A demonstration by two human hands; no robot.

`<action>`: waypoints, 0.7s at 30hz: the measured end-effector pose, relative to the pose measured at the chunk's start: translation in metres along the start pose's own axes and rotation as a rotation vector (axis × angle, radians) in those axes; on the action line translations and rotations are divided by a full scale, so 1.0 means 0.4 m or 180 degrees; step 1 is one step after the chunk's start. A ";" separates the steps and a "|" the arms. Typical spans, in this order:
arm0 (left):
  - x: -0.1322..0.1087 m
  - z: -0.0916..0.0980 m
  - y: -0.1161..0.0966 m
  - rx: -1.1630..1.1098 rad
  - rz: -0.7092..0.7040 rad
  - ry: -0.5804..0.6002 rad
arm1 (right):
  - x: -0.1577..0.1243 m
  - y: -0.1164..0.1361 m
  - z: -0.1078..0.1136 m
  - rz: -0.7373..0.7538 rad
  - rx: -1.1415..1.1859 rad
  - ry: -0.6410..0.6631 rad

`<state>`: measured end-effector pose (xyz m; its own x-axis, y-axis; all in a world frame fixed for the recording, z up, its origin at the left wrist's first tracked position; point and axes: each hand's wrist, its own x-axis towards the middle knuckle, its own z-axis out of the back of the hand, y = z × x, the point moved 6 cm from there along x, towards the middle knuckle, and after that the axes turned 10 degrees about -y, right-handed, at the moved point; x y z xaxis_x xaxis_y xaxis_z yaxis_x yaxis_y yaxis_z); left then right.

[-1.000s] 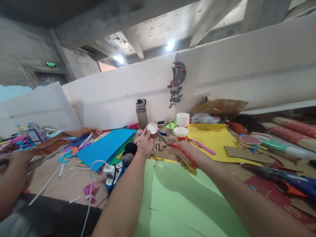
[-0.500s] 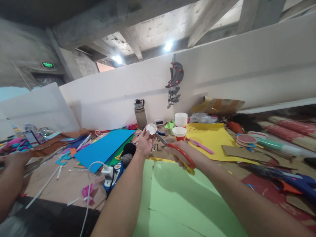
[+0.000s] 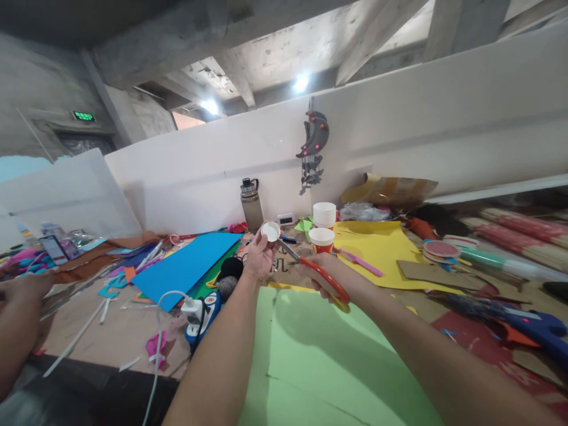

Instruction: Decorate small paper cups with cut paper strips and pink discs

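Observation:
A small white paper cup [image 3: 271,231], its round opening facing me, is gripped in my left hand [image 3: 261,258]. My right hand [image 3: 320,271] is closed around scissors [image 3: 326,278] with red and yellow handles. Their blades point up and left, with the tips at the cup's lower right edge; whether they touch the paper I cannot tell. Just behind my right hand stand a red-and-white paper cup [image 3: 322,238] and a stack of white cups [image 3: 324,214]. Green paper [image 3: 328,361] lies below both forearms.
Blue card [image 3: 186,266] and a power strip [image 3: 208,313] with a white cable lie left. Yellow paper [image 3: 377,254] with a pink pen [image 3: 361,262] is at right, a blue glue gun [image 3: 528,322] beyond. A bottle [image 3: 251,204] stands behind. Another person's hand [image 3: 29,290] is far left.
The view has shifted very slightly. Both hands keep nearly the same pose, with the scissors still at the cup's edge.

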<state>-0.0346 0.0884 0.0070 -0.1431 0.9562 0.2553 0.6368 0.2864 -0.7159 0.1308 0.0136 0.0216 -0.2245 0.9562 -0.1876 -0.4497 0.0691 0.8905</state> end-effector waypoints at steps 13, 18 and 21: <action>0.001 0.002 0.004 0.0036 0.0042 -0.0072 | 0.003 -0.004 -0.003 0.0142 -0.0091 -0.0035; 0.001 0.000 0.004 0.0031 0.0009 0.0037 | 0.017 -0.015 -0.006 0.0080 -0.0090 -0.0024; 0.002 0.001 0.004 0.0020 0.0020 0.0026 | 0.020 -0.018 -0.007 0.0060 -0.0050 0.0008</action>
<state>-0.0339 0.0895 0.0057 -0.1329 0.9575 0.2561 0.6329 0.2809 -0.7215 0.1299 0.0200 0.0126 -0.2353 0.9566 -0.1720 -0.4590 0.0467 0.8872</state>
